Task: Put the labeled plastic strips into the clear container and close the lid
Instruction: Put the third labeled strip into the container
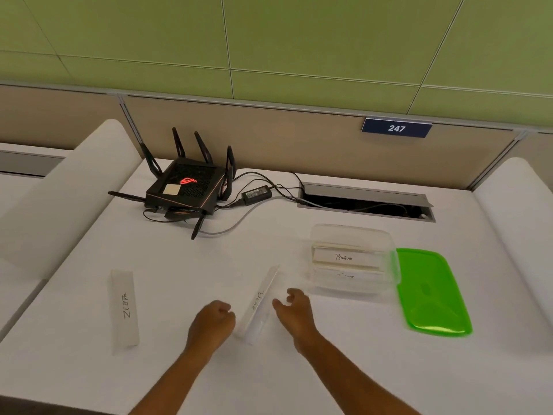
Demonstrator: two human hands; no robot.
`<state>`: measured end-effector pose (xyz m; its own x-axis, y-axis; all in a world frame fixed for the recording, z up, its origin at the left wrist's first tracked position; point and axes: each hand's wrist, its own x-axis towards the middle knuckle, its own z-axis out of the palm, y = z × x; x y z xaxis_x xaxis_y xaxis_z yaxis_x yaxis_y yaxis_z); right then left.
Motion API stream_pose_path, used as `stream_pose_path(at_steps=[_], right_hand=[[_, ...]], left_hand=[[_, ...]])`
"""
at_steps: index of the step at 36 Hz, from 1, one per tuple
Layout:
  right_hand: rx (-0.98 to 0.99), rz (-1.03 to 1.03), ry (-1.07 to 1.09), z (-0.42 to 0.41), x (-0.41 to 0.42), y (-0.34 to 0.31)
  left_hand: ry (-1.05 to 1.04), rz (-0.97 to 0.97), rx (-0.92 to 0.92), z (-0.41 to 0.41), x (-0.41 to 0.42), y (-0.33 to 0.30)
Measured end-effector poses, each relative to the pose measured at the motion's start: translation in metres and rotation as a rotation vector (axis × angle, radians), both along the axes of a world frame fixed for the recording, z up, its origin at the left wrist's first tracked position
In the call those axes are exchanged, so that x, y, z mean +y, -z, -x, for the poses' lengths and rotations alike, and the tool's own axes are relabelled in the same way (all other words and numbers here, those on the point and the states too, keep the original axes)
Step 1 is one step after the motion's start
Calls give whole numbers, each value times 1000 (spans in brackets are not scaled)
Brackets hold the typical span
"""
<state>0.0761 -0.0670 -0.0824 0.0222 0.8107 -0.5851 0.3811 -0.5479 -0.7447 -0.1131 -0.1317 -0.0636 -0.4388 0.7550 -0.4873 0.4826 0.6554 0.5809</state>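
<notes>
Far left on the white table (299, 363): strip marked ZEBRA (124, 310), lying flat lengthwise, well apart from both hands, untouched.

Far left-centre: black router (187, 187) with cables, not part of the task.

Near centre: left hand (214, 322), fingers curled into a loose fist, empty, just left of the middle strip (258, 304). That strip lies on a diagonal between the hands; its label reads roughly "BEAR", upside down to the camera, not certain.

Right hand (294, 307), fingers half curled and apart, pinching nothing, just right of that strip. Cannot tell whether either hand touches it.

Right: clear container (354, 259), lid off, already holding a strip marked PENGUIN (344, 257) and another below it whose writing is illegible. Green lid (432, 293) lies flat just right of the container.

Step in hand, by judgement: picking up the middle strip. Best to grip it by its long edges, turn it parallel to the PENGUIN strip and lay it flat on the stack, so the lid can seat later.

Number of strips in the container is unclear through the walls.
</notes>
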Motion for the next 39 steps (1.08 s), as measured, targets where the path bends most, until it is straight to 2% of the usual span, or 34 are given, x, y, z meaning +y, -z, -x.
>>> stream_pose_path(at_steps=[7, 15, 25, 39], right_hand=[[265, 379, 173, 7, -56, -7], [508, 573, 329, 27, -78, -17], [639, 616, 536, 37, -75, -27], [662, 612, 618, 27, -77, -26]], left_hand=[[349, -148, -4, 9, 74, 6], [589, -97, -21, -3, 127, 12], [721, -84, -53, -13, 146, 20], [736, -120, -81, -23, 156, 14]])
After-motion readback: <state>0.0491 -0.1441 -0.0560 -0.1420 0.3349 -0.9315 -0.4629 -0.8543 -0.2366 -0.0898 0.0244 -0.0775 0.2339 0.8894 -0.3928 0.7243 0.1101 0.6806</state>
